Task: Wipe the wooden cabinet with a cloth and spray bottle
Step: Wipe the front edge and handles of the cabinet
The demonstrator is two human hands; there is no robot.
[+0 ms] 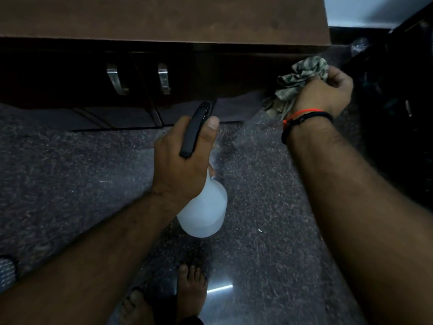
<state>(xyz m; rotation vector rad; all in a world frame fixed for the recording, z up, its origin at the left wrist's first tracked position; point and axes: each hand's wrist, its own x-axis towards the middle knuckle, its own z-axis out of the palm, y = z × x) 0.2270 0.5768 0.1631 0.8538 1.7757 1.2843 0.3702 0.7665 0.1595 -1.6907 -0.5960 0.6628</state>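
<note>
The brown wooden cabinet (164,17) fills the top of the head view, its dark front doors below the top's edge. My left hand (180,158) grips a white spray bottle (206,207) by its black trigger head, nozzle pointing toward the cabinet's lower front. My right hand (325,95) clutches a crumpled green-patterned cloth (300,78) against the cabinet's right front corner. Red and black bands circle my right wrist.
Two metal handles (116,78) sit on the cabinet doors. A dark speckled stone floor (70,172) lies below. My bare feet (189,292) stand at the bottom centre. A dark object (398,102) stands right of the cabinet, with a pale wall behind.
</note>
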